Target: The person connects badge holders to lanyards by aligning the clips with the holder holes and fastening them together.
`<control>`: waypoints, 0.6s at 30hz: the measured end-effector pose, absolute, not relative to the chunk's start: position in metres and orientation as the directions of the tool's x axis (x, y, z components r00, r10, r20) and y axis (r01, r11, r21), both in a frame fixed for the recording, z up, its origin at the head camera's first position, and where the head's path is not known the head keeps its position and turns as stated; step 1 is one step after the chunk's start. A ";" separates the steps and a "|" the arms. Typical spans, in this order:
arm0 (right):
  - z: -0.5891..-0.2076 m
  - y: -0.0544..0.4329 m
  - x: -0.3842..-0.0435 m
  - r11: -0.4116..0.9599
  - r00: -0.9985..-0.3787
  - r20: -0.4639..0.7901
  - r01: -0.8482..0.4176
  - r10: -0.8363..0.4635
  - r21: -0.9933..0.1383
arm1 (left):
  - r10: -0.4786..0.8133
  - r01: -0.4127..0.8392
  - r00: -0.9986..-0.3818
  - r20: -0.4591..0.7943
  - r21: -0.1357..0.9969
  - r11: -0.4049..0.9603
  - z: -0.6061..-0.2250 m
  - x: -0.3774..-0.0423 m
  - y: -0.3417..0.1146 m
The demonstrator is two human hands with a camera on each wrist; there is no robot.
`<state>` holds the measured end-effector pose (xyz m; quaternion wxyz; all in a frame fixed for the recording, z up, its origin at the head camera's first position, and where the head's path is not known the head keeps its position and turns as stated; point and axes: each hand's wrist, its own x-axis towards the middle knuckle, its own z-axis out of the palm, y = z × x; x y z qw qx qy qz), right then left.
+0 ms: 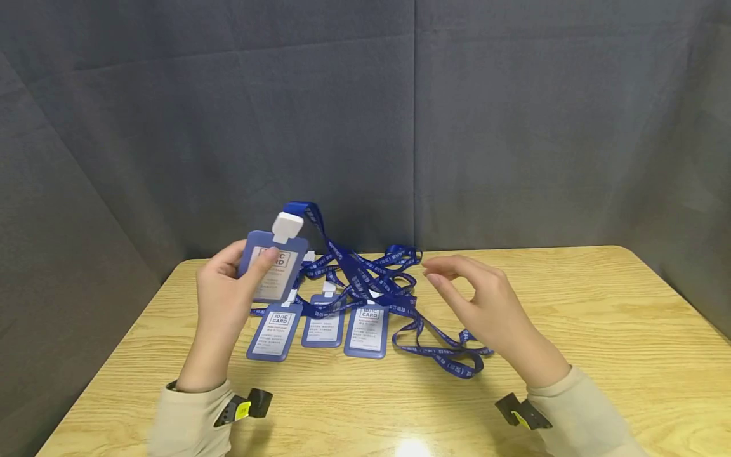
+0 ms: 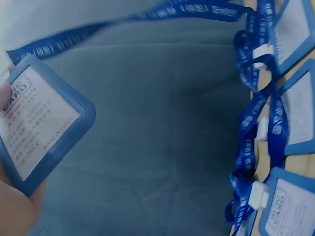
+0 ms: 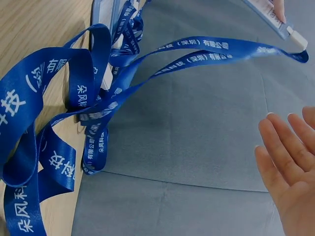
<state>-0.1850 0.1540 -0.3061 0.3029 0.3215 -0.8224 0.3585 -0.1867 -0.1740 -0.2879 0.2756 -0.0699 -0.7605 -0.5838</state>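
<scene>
My left hand [image 1: 223, 289] pinches a blue ID card holder [image 1: 263, 285] above the table, thumb on its front and fingers behind. A white clip [image 1: 287, 225] joins the holder to a blue lanyard [image 1: 320, 222], which slopes down to the right into the heap of straps [image 1: 394, 279]. In the left wrist view the held card holder [image 2: 44, 123] shows its printed insert. My right hand [image 1: 480, 298] is raised at the right of the heap, holding nothing, its fingers [image 3: 285, 147] extended in the right wrist view.
Three more card holders lie on the wooden table [image 1: 542, 304]: a left one [image 1: 274, 333], a middle one [image 1: 322, 324] and a right one [image 1: 367, 330]. A loose strap loop [image 1: 457, 365] spreads toward the right hand. Grey cloth [image 1: 514, 127] hangs behind the table.
</scene>
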 end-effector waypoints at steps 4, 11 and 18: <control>-0.307 0.153 -0.186 0.538 -0.611 0.726 -0.745 -0.315 -0.394 | -0.282 0.438 -0.810 0.515 0.850 0.294 -0.282 -0.184 -0.184; -0.308 0.154 -0.186 0.541 -0.611 0.725 -0.745 -0.318 -0.390 | -0.394 0.463 -0.760 0.517 0.856 0.231 -0.274 -0.181 -0.201; -0.308 0.154 -0.186 0.544 -0.609 0.728 -0.744 -0.315 -0.387 | -0.480 0.549 -0.709 0.517 0.831 0.085 -0.268 -0.179 -0.214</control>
